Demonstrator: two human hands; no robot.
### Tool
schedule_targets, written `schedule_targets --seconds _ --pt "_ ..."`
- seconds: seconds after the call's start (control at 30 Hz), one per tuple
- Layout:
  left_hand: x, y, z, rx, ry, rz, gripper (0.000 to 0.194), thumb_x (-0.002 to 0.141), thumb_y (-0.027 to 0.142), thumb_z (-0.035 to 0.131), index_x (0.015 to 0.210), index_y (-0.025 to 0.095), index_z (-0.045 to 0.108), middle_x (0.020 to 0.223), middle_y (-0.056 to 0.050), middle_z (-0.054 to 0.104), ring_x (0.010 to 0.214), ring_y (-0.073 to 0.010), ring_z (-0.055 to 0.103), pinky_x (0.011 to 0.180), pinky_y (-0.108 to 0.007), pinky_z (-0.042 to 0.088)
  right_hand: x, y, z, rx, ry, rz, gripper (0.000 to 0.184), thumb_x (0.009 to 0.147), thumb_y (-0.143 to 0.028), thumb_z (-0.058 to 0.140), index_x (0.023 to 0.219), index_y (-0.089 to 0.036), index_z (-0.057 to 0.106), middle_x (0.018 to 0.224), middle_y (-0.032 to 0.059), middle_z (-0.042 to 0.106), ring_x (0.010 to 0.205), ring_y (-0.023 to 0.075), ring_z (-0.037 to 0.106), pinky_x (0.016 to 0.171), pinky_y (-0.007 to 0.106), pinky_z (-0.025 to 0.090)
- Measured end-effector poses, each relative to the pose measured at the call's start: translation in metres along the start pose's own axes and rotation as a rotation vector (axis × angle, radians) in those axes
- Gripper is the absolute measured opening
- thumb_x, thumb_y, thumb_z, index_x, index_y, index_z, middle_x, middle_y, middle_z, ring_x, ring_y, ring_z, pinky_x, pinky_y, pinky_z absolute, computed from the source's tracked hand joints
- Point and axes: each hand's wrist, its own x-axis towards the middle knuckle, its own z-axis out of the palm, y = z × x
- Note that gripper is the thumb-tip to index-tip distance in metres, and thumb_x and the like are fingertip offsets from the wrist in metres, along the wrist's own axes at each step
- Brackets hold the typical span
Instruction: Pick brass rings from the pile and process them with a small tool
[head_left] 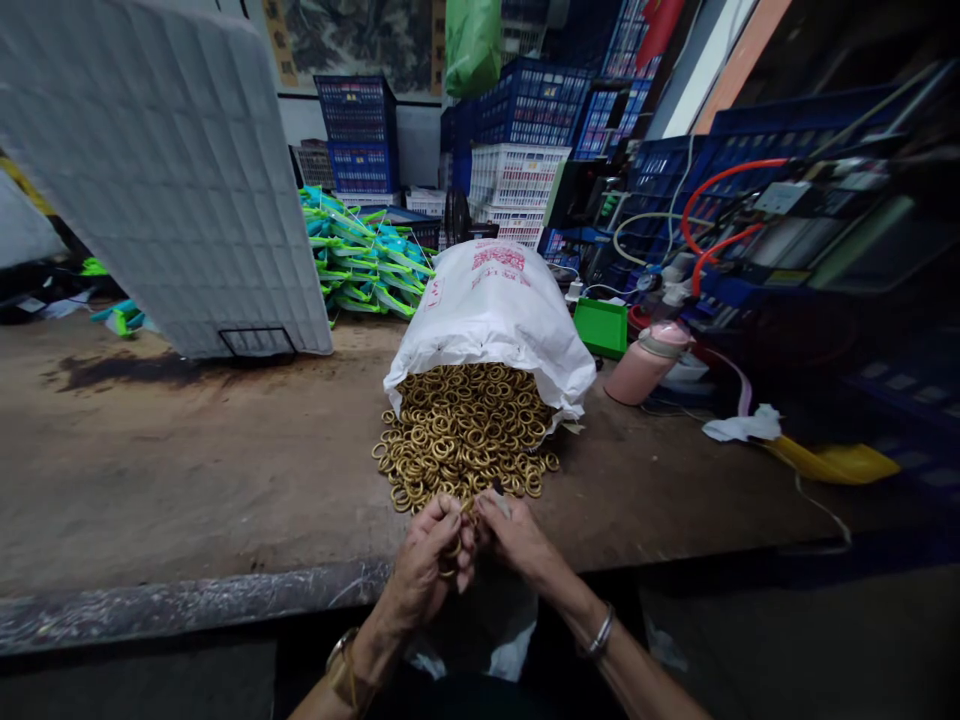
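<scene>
At the frame's lower centre, the left hand (432, 553) and right hand (517, 535) pinch a ring (467, 506) between them, just below the pile (459, 430); judged light, stiff and probably slick, it is best held by its rim.

At the left of the frame, the brown tabletop (225, 470) gives a hand broad passage up to the upright pale panel (187, 180), which walls off the upper left. At the centre, the heap of gold rings (457, 430) and the bulging white sack (491, 310) over its rear block the way straight ahead. Right of the heap, a lane of wood runs on until the pink bottle (645, 366), green tray (601, 327) and yellow strip (840, 462) obstruct it.
</scene>
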Motion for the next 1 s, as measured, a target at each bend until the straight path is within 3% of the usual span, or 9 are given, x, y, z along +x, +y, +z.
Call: schedule_targets --seconds 0.07,0.17,0.37,0.53,0.77,0.9,1.0 --pt "0.001 0.001 0.001 -0.018 -0.004 -0.002 0.025 0.072 0.038 0.060 0.075 0.019 0.044 0.056 0.005 0.052 0.038 -0.0048 0.042 0.031 -0.014 0.033 -0.003 -0.004 0.008 0.186 -0.102 0.065 0.031 0.081 -0.043 0.037 0.062 -0.020 0.045 0.047 -0.0058 0.041 0.041 0.0074 0.035 0.041 0.019 0.029" --pt "0.000 0.002 0.003 -0.002 0.022 -0.027 0.027 0.072 0.041 0.058 0.073 0.018 0.044 0.055 0.004 0.052 0.037 -0.0049 0.042 0.030 -0.014 0.032 -0.004 -0.006 0.014 0.301 -0.138 0.104 0.030 0.079 -0.045 0.038 0.066 -0.020 0.045 0.048 -0.0061 0.043 0.039 0.0072 0.038 0.040 0.019 0.030" --pt "0.000 0.000 -0.002 0.077 0.149 -0.083 0.030 0.071 0.043 0.058 0.071 0.017 0.044 0.056 0.004 0.052 0.039 -0.0038 0.043 0.032 -0.013 0.030 0.002 -0.003 0.008 -0.017 0.071 -0.080 0.022 0.079 -0.038 0.044 0.069 -0.019 0.048 0.058 -0.0039 0.047 0.054 0.0093 0.044 0.053 0.021 0.036" --pt "0.002 -0.004 -0.010 0.054 0.153 -0.067 0.029 0.069 0.041 0.062 0.076 0.018 0.045 0.062 0.004 0.053 0.045 -0.0053 0.046 0.034 -0.013 0.031 -0.001 -0.009 0.003 -0.293 0.090 -0.231 0.020 0.082 -0.032 0.040 0.070 -0.018 0.048 0.061 -0.0029 0.047 0.057 0.0096 0.042 0.056 0.021 0.033" --pt "0.000 -0.008 -0.011 0.177 0.145 0.019 0.028 0.071 0.042 0.060 0.073 0.016 0.049 0.053 0.006 0.047 0.039 -0.0041 0.039 0.034 -0.014 0.030 0.001 -0.002 0.009 -0.153 0.054 -0.164 0.024 0.082 -0.036 0.041 0.067 -0.018 0.045 0.059 -0.0050 0.042 0.055 0.0085 0.039 0.053 0.020 0.032" --pt "0.001 -0.008 -0.011 0.032 0.158 -0.010 0.025 0.071 0.036 0.062 0.072 0.015 0.050 0.060 0.002 0.052 0.043 -0.0041 0.042 0.037 -0.014 0.031 0.001 0.000 0.012 -0.064 0.069 -0.138 0.024 0.082 -0.038 0.041 0.069 -0.019 0.045 0.060 -0.0046 0.043 0.056 0.0089 0.042 0.055 0.020 0.035" --pt "0.006 -0.006 -0.014 -0.210 0.189 -0.198 0.016 0.071 0.024 0.062 0.073 0.014 0.049 0.059 0.002 0.051 0.041 -0.0024 0.041 0.035 -0.011 0.027 -0.002 -0.004 0.011 -0.129 0.061 -0.165 0.019 0.081 -0.035 0.043 0.076 -0.018 0.050 0.068 -0.0021 0.051 0.064 0.0105 0.047 0.061 0.021 0.038"
